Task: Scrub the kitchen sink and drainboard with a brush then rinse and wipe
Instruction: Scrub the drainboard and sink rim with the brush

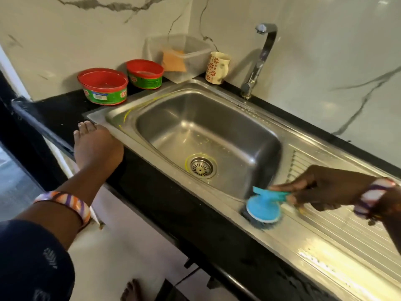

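Scrubbing stage, seen from the head camera, with the sink as landmark. The right hand has its grip closed on the handle of the blue brush, fingers pinching the handle near its end; the brush head presses on the steel rim at the sink's near right corner, where the basin meets the drainboard, which runs to the right of the sink. The left hand lies flat and open, holding nothing, on the desk at the sink's left edge, as a brace. Yellow streaks of cleaner mark the sink's left rim and ring the drain in its floor. Behind the sink's left end stand two red-rimmed tubs; behind its middle, a clear plastic container and a patterned mug; behind its right corner, the tap.

Probable hazards: the fingertip hold is light, so on wet, soapy steel the brush may skid off the rim into the basin or over the front edge of the desk. Suds flung from the bristles may spatter the dark desk front. The bracing palm may slip if cleaner spreads to it. The cleaner streaks at the left rim and drain appear unscrubbed and could be missed before rinsing
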A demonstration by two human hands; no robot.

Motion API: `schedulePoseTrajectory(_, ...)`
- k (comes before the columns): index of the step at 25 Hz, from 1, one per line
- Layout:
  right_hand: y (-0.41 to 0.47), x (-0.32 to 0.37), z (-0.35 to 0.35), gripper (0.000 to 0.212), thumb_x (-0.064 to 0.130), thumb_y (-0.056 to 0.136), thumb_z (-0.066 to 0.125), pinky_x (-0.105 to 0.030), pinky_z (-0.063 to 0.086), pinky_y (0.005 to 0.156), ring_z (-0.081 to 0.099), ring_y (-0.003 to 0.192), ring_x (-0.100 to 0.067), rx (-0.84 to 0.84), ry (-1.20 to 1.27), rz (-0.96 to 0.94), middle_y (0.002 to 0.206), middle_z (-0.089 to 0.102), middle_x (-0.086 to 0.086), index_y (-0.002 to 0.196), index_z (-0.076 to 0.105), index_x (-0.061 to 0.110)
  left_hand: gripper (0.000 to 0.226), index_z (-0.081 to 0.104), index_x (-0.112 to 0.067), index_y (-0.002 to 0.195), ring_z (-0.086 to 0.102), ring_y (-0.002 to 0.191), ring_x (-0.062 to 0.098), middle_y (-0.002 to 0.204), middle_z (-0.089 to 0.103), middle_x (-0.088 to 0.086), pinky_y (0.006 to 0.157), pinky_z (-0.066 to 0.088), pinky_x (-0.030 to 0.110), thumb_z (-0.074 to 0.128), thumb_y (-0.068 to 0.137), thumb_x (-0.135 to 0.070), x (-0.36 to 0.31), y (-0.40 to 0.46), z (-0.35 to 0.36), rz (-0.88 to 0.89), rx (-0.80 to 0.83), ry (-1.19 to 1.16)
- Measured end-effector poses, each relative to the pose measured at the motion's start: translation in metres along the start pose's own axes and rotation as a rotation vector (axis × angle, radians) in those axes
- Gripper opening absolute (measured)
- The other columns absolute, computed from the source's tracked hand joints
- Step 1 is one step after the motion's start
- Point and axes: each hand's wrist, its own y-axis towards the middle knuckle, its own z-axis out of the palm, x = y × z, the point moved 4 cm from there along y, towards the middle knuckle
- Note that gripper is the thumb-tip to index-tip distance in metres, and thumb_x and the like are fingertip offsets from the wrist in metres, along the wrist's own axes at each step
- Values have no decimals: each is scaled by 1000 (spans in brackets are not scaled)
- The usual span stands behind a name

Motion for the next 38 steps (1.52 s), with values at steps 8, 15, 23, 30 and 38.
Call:
schedulePoseTrajectory(8,170,193,7,30,24,93,54,-5,32,39,45,34,5,-287,-417,-509,58,55,15,121,62,17,46,41,10,132,26,137,36,142,35,28,114,20,43,37,91,-10,2,1,2,10,-40,-1)
schedulePoseTrajectory(15,170,181,7,24,28,95,51,-12,34,36,41,44,-6,-238,-307,-381,74,63,-2,115,64,29,47,38,9,134,22,140,34,146,31,26,115,17,41,35,92,-11,1,0,0,19,-39,0)
schedulePoseTrajectory(23,9,-21,1,27,30,83,63,-21,38,45,46,47,-8,-131,28,-15,60,60,0,99,67,51,49,37,13,134,22,138,38,145,29,29,115,18,45,35,91,-10,3,2,1,17,17,3)
schedulePoseTrajectory(30,-33,-59,5,35,21,91,57,-9,35,47,49,48,-1,-773,-160,88,61,55,14,125,57,26,50,41,15,129,29,131,44,139,35,33,110,24,49,44,89,-15,3,3,0,45,38,52)
schedulePoseTrajectory(38,-15,4,53,29,30,93,52,-10,31,38,37,45,-7,-486,56,-7,65,52,0,119,52,43,50,39,12,132,29,134,38,142,35,28,112,23,45,40,91,-16,-1,-5,-4,34,38,11)
